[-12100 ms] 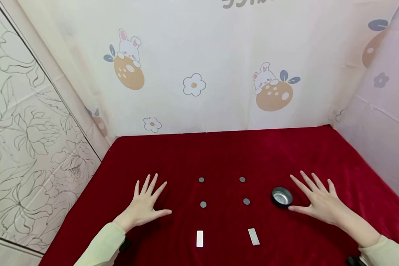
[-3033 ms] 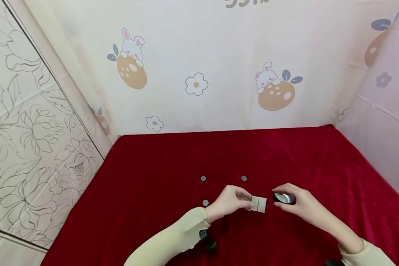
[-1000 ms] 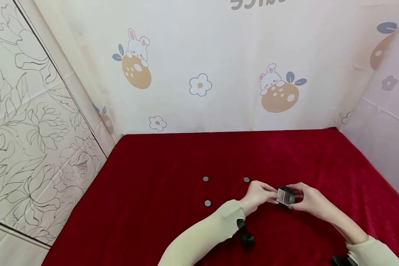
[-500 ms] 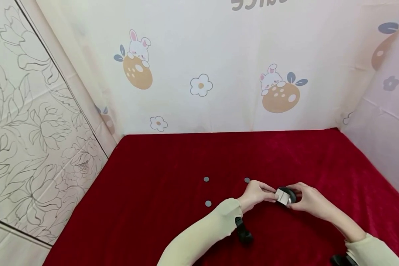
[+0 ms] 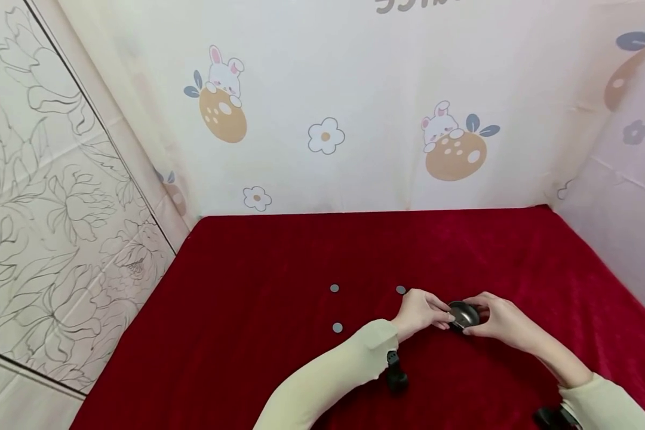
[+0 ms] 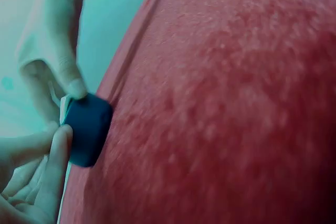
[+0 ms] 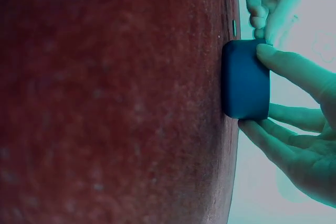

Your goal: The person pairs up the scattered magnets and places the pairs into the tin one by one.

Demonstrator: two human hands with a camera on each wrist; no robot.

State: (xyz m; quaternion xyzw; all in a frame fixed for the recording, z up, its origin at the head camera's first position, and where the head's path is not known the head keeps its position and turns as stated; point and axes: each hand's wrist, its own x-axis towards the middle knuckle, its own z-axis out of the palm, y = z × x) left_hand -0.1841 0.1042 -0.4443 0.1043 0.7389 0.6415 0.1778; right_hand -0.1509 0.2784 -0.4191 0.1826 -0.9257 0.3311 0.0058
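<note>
A small round dark tin [image 5: 464,315] with a shiny metallic inside stands on the red cloth, slightly tilted in the head view. My right hand [image 5: 507,321] grips its side, thumb and fingers on opposite sides of the wall [image 7: 245,80]. My left hand [image 5: 420,313] is at the tin's left rim, thumb and fingertips pinched together. In the left wrist view a thin pale plate edge [image 6: 64,107] sticks up at the rim beside those fingertips. The rest of the plates is hidden by the tin and fingers.
Three small grey discs lie on the cloth: a far left disc [image 5: 334,288], a near left disc [image 5: 337,328], and one [image 5: 401,289] just behind my left hand. A patterned curtain [image 5: 376,71] hangs behind the red cloth [image 5: 279,257].
The two pale plates, lying earlier at the front, were brought by my left hand to the tin; their faces no longer show. One grey disc has gone from the cloth. My right hand took hold of the tin.
</note>
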